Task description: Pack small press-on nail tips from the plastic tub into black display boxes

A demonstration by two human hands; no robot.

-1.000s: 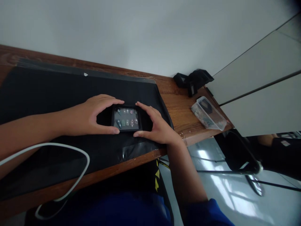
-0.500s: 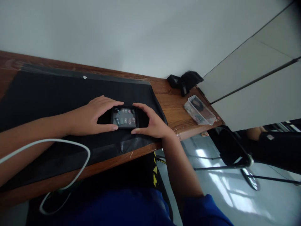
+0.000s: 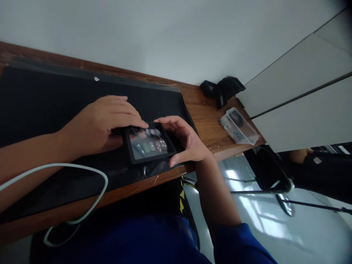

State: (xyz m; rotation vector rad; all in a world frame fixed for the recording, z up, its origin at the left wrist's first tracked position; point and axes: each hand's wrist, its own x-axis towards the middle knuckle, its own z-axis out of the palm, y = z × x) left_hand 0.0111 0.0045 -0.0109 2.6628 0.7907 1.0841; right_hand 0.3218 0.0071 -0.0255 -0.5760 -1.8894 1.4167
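A flat black box [image 3: 150,145] with a clear window is tilted and raised toward me over the black mat. Small items show behind the window, among them round pinkish pieces and pale blocks, too small to name. My left hand [image 3: 110,119] grips the far left corner, its fingers closed together over the edge and its thumb hidden. Around the right end curls my right hand [image 3: 188,143], thumb at the near corner and fingers at the far side.
The black mat [image 3: 55,99] covers much of the wooden table [image 3: 202,115]. Black boxes [image 3: 222,90] and a clear plastic tub [image 3: 239,126] holding small parts stand at right. A white cable [image 3: 82,167] crosses over my left forearm. Another person's dark sleeve [image 3: 324,168] shows far right.
The box has come up nearer to me and tilted. My left hand has shifted from spanning its left side to the far left corner, fingers now together.
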